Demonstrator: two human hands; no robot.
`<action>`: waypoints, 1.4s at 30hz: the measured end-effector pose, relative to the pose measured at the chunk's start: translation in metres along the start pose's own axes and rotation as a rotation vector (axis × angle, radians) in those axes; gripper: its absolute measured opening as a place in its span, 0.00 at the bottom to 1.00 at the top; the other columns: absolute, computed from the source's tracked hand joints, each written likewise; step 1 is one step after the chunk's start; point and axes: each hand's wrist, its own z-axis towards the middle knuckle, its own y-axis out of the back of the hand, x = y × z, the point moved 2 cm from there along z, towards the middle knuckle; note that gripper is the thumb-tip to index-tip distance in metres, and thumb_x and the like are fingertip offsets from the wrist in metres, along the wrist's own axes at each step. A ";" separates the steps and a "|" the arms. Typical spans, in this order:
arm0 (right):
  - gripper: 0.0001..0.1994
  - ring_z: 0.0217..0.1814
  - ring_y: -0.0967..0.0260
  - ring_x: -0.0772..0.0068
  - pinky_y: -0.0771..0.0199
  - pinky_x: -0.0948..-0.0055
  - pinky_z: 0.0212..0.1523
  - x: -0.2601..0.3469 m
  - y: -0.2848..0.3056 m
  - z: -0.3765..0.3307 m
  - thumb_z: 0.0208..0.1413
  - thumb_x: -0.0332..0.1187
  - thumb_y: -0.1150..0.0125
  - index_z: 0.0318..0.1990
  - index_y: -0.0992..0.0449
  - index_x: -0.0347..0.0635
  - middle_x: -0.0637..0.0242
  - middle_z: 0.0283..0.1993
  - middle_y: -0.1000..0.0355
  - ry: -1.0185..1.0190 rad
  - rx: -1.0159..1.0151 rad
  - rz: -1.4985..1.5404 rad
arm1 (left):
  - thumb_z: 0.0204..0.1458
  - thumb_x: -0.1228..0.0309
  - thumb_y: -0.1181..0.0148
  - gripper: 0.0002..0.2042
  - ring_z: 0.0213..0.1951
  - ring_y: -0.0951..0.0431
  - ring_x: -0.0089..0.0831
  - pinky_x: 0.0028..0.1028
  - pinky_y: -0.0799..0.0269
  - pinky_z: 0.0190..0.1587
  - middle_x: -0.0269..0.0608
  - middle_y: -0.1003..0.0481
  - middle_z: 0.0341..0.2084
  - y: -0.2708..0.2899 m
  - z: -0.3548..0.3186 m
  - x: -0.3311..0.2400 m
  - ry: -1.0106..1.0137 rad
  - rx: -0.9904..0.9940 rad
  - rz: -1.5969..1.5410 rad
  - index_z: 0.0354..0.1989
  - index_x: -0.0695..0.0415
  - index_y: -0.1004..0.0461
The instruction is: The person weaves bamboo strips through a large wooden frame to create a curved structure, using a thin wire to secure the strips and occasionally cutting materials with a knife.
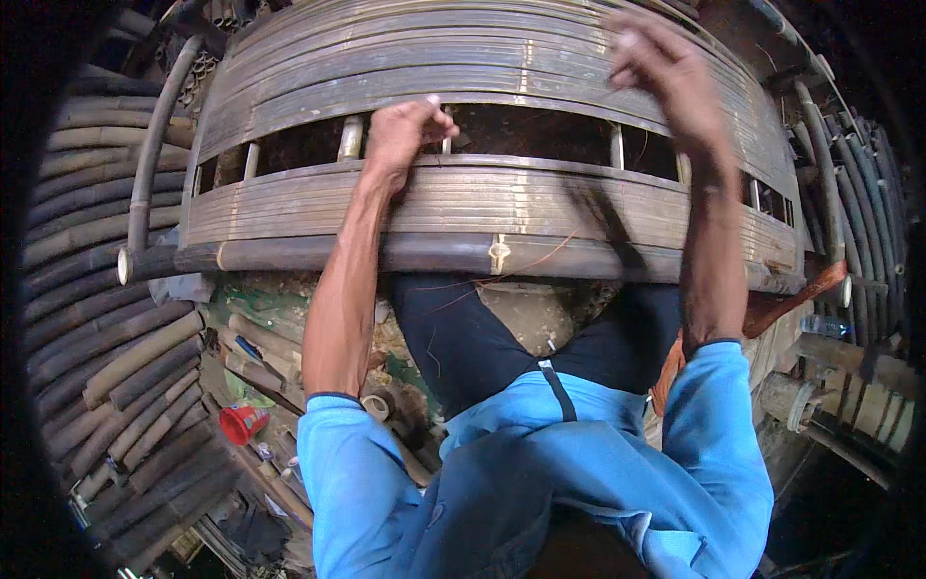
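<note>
Slats [434, 63] line a bamboo frame [434, 253] beneath both hands. Left hand [407, 133] curls over the gap [531, 135]; right hand [672, 75], blurred, hangs loosely bent above the slats; whether either pinches anything, I cannot tell. Red tub [243, 423], lower left: contents unclear.

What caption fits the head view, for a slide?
Left hand over the gap in a slatted bamboo frame, right hand raised above its far slats.
</note>
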 end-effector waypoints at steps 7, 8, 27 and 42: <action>0.17 0.41 0.19 0.74 0.17 0.71 0.48 0.016 -0.056 -0.044 0.71 0.34 0.38 0.62 0.23 0.36 0.62 0.40 0.18 0.001 0.206 0.342 | 0.64 0.77 0.42 0.28 0.32 0.17 0.27 0.24 0.18 0.31 0.51 0.32 0.71 -0.022 -0.039 -0.024 0.008 0.269 0.047 0.74 0.60 0.35; 0.17 0.41 0.20 0.72 0.17 0.68 0.49 0.037 -0.048 -0.048 0.71 0.32 0.40 0.63 0.25 0.34 0.61 0.39 0.19 0.054 0.207 0.365 | 0.62 0.77 0.36 0.32 0.29 0.21 0.21 0.19 0.24 0.25 0.47 0.25 0.65 -0.029 -0.041 -0.022 -0.013 0.319 0.173 0.76 0.55 0.35; 0.30 0.42 0.15 0.52 0.18 0.55 0.46 -0.138 -0.110 -0.028 0.62 0.62 0.36 0.49 0.12 0.41 0.49 0.38 0.15 -0.352 0.419 -0.508 | 0.68 0.61 0.44 0.27 0.18 0.48 0.24 0.29 0.43 0.32 0.29 0.48 0.12 0.262 -0.470 0.001 -0.617 -0.897 -0.759 0.15 0.45 0.48; 0.24 0.41 0.16 0.47 0.19 0.52 0.46 -0.140 -0.120 -0.027 0.55 0.57 0.27 0.37 0.10 0.43 0.46 0.36 0.16 -0.549 0.298 -0.667 | 0.55 0.58 0.23 0.48 0.60 0.26 0.48 0.44 0.25 0.58 0.55 0.32 0.65 0.134 -0.248 0.157 0.138 -0.714 0.421 0.75 0.64 0.48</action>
